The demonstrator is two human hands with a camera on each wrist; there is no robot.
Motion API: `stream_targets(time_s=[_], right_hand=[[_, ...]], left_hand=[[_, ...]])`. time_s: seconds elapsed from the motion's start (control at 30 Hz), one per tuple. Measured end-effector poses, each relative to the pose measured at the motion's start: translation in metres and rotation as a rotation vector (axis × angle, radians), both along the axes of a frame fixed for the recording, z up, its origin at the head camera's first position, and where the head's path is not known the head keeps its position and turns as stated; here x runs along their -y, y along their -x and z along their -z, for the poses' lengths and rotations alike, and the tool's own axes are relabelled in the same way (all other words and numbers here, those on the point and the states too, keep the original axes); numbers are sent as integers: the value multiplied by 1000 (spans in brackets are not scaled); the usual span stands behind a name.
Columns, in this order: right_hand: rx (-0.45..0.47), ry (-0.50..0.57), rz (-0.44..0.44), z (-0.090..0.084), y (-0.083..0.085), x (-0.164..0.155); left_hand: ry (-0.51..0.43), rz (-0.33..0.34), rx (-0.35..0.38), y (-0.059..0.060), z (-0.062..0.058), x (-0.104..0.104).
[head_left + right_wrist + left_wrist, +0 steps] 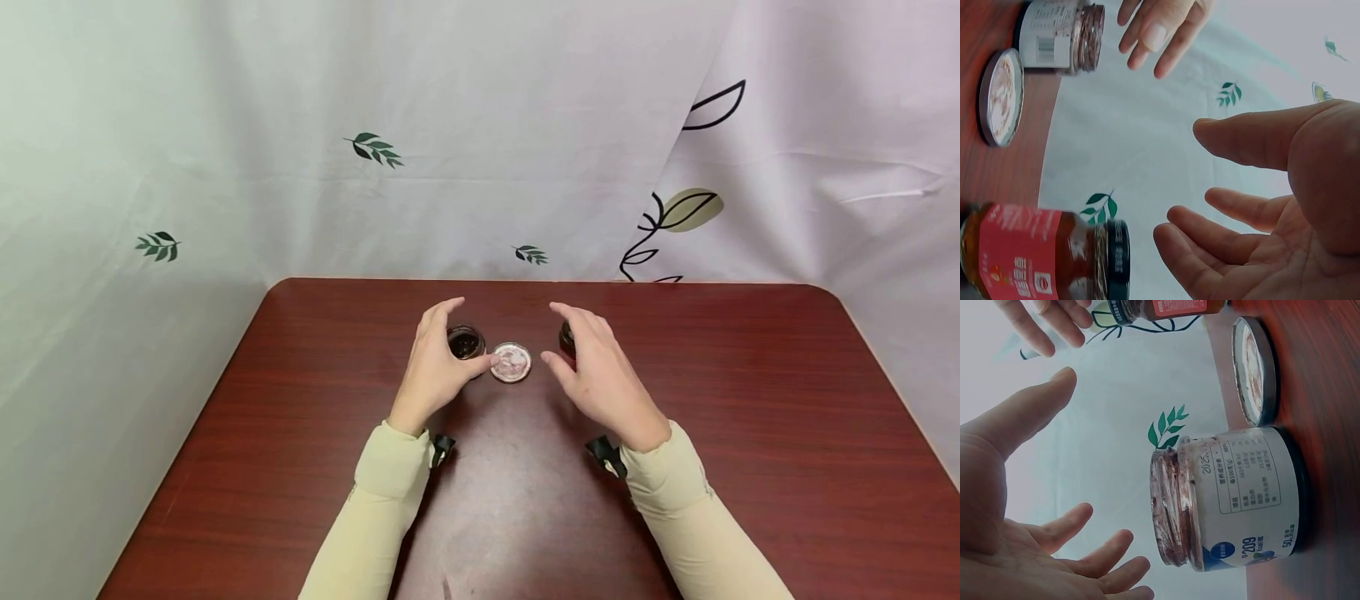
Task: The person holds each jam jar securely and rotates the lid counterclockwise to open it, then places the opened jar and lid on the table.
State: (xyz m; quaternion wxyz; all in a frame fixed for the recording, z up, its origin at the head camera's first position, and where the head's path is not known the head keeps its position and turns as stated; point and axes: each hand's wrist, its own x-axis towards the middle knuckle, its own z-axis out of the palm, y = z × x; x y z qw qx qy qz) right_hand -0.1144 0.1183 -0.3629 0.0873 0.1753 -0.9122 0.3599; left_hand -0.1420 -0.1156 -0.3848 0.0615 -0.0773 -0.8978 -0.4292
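Standing upright on the dark red wooden worktop (pixel 750 433), the small open glass jar with a white printed label (pixel 466 342) is just in front of your left hand (pixel 435 371). Your fingers (pixel 1054 531) are spread and relaxed around it; in the left wrist view there is a clear gap between palm and glass, so the grip is released and holds nothing. The jar has no lid on its mouth, and its inner wall and threaded neck are smeared with a dark brown rest of the content; how much is left at the bottom, I cannot tell.

Just beside it, to the right, the round metal lid (pixel 511 362) lies flat with its inner face up, pale and with some smears. It is close to the jar but, seen from the left wrist, it does not seem to touch it.

Further right, the second glass jar with a red label and a dark screw cap (pixel 1041 259) stands upright and closed. Its content looks reddish brown through the glass. Your right hand (pixel 603 375) hovers over it with curved, open fingers (pixel 1210 244); palm and cap are apart, so this grip is also released.

Both hands are placed like cups, each near its own jar, well positioned for taking them. Behind the worktop hangs a white curtain with green leaf prints (pixel 375 150).
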Motion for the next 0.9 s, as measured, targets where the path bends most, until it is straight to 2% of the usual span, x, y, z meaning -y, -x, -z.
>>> stream_targets(time_s=[0.4, 0.6, 0.9], right_hand=[[-33, 8, 37, 1, 4, -8], [-50, 7, 44, 3, 5, -9], [-22, 2, 68, 4, 8, -12]], left_hand=[[-11, 41, -20, -4, 0, -13], [-12, 53, -5, -7, 0, -23], [-10, 87, 9, -10, 2, -35]])
